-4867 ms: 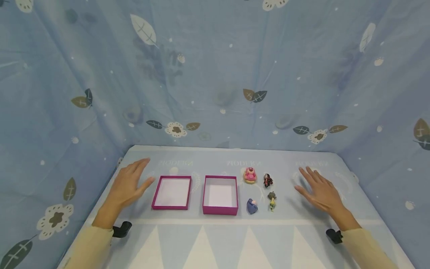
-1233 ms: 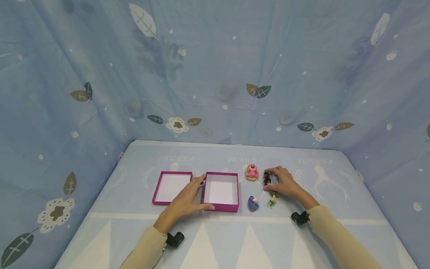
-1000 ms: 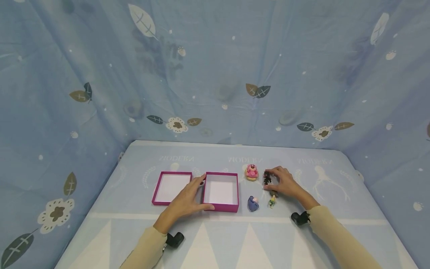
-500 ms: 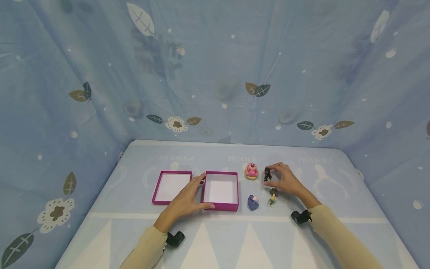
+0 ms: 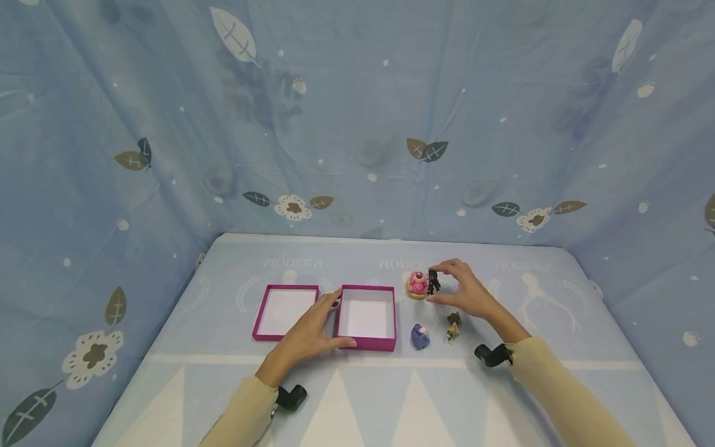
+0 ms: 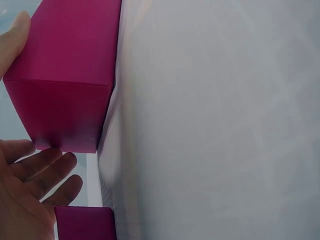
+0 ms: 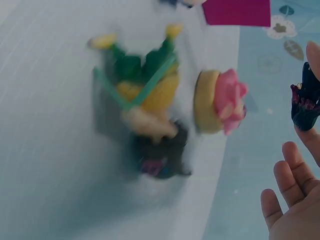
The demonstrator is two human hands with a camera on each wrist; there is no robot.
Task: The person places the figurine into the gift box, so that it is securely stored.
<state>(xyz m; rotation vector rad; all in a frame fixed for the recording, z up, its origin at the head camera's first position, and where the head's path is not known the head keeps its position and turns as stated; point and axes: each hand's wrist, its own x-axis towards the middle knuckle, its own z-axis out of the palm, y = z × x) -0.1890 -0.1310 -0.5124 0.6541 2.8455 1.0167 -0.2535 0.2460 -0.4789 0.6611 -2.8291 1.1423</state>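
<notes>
While pinching a dark figurine point(image 5: 434, 281) between the thumb and fingertips of the right hand point(image 5: 470, 294), rests the left hand point(image 5: 310, 329) against an open magenta box point(image 5: 365, 344) with a white floor. Holds the dark figurine up off the table point(image 5: 368, 391), at two o'clock from the magenta box, with thumb at its lower end and a forefinger at its upper end. Extends the remaining right fingers loosely, clear of it, in the right wrist view.

Lays the left thumb along the box's six o'clock wall and stretches the left fingers, spread and apart from the thumb, alongside the nine o'clock wall. Cannot tell the firmness of that contact.

Has a pink bear figurine point(image 5: 417, 283) on a yellow base near the dark figurine, at nine o'clock from it. Has a green-and-yellow figurine point(image 5: 452, 334) lying at five o'clock from the held piece, and a blue-clad figurine point(image 5: 419, 338) at four o'clock from the magenta box. At nine o'clock from that box, has a shallow magenta tray point(image 5: 282, 307), partly covered by the left hand.

Wears cream sleeves point(image 5: 564, 388) and black wrist cameras point(image 5: 493, 356). Faces a blue patterned cloth point(image 5: 357, 93) at twelve o'clock.
</notes>
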